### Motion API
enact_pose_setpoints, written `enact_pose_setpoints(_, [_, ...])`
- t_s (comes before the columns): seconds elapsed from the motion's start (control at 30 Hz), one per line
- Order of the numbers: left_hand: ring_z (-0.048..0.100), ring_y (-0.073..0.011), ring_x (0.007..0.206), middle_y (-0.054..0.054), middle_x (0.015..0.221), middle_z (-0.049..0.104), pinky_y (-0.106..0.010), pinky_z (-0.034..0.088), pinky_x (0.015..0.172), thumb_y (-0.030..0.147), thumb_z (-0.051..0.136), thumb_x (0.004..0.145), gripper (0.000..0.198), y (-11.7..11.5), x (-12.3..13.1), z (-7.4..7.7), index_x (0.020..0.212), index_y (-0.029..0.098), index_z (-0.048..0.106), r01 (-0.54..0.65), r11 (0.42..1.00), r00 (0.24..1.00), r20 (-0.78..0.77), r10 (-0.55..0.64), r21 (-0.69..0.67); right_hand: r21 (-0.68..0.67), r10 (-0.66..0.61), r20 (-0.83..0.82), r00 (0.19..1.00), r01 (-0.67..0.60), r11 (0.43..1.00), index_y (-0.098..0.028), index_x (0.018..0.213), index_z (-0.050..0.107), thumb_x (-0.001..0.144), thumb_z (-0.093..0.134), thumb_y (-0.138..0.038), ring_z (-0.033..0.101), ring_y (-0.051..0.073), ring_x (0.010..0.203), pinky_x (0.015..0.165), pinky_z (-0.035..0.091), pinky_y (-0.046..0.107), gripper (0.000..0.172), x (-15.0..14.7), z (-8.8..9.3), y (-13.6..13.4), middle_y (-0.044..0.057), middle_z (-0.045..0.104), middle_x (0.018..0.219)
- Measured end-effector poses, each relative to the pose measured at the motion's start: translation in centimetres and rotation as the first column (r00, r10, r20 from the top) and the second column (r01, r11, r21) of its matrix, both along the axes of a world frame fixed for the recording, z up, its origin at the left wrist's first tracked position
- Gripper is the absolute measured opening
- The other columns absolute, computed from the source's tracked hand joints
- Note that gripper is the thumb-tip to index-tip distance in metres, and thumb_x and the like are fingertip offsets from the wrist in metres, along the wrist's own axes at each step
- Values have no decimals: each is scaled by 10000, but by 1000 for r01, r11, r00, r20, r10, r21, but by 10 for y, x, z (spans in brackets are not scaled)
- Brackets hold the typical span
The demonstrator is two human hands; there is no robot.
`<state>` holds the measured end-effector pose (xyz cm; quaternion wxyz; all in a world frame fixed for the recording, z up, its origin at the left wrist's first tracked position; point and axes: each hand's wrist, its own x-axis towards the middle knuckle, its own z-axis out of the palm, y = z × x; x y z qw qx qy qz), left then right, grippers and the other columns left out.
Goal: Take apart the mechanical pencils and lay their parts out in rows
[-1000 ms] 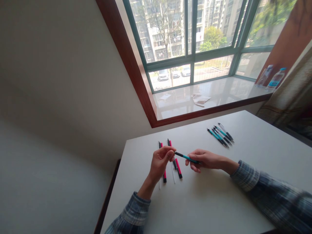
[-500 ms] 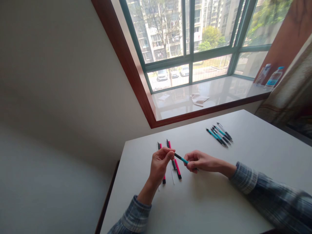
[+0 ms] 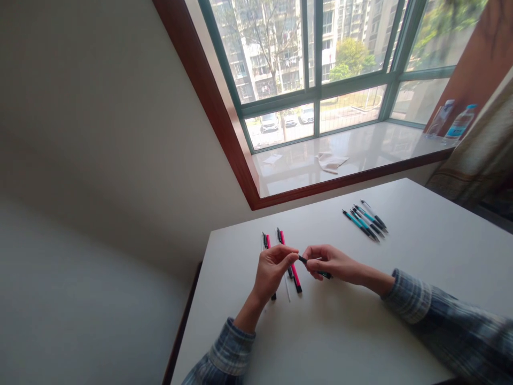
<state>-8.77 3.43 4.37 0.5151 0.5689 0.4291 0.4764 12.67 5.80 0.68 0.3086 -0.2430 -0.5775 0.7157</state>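
Both hands meet over a white table (image 3: 352, 331) at a teal and black pen (image 3: 316, 269). My right hand (image 3: 331, 263) is wrapped round the pen's body, hiding most of it. My left hand (image 3: 274, 267) pinches the pen's dark front end between thumb and fingers. Under my left hand lie two pink and black pens (image 3: 294, 275) and thin white refills, partly covered.
A small group of teal and black pens (image 3: 364, 220) lies at the far side of the table. Behind the table runs a glossy white window sill (image 3: 360, 149) with a cloth (image 3: 331, 162) and two bottles (image 3: 457, 125) at its right end. A curtain hangs at the right.
My hands have come closer together along the pen. My right hand now covers most of its teal body, with only the dark ends showing.
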Motion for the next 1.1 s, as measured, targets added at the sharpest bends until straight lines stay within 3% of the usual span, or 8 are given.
enact_pose_setpoints(0.13, [671,-169,739,-79,822,762,-274,540,713,373,843,803,250,1,0,-3,863,136,790,-1,999,998,-55,4,47,-45,-37,-1,999,37,998,-179,970,571,808,850,-439,474,80,586,559,354,208,415,-1,1,0,-50,556,701])
enact_pose_setpoints(0.23, [698,-192,761,-90,839,772,-298,562,738,384,844,800,266,1,1,-2,870,134,788,22,998,997,-77,-18,57,-26,-4,-6,1000,4,1000,-172,1020,608,892,738,-536,407,67,566,516,284,208,407,-2,2,0,-37,531,753])
enact_pose_setpoints(0.37, [709,-199,748,-80,785,765,-311,570,749,401,836,807,275,-3,4,3,841,135,772,30,997,995,-95,-24,64,102,-8,72,997,1,995,-137,856,639,989,544,-613,382,73,539,513,280,232,503,0,4,1,-33,486,665])
enact_pose_setpoints(0.43, [695,-188,731,-71,772,758,-298,559,735,400,837,805,270,-4,5,3,828,139,770,14,995,990,-143,0,97,144,-34,108,994,18,989,-136,878,650,965,612,-578,417,82,553,529,307,231,452,2,4,3,-35,495,648])
enact_pose_setpoints(0.57, [662,-164,716,-55,772,742,-271,539,707,397,814,830,260,-3,3,-1,811,145,752,-38,987,976,-204,70,153,178,-88,130,988,64,982,-163,968,621,859,786,-451,508,95,658,578,377,222,350,5,7,3,4,597,869])
enact_pose_setpoints(0.8, [734,-200,806,-66,898,774,-328,589,805,375,747,890,216,2,-3,-2,976,177,756,-108,975,955,-252,156,195,361,-253,150,956,185,914,-176,921,624,909,719,-451,552,142,784,725,483,272,291,3,12,1,14,607,876])
enact_pose_setpoints(0.93, [723,-180,779,-41,902,765,-311,577,790,311,727,901,153,-2,1,-1,1009,203,732,-48,943,901,-393,183,329,420,-346,151,926,256,871,-172,875,671,905,713,-509,577,162,772,753,509,306,341,4,12,2,26,652,817])
enact_pose_setpoints(1.1, [676,-172,719,-31,804,731,-285,537,711,297,705,912,103,-7,6,-4,874,201,713,57,907,843,-507,180,416,446,-358,129,925,268,854,-174,895,746,854,764,-544,627,191,801,760,520,318,372,4,12,0,58,730,860])
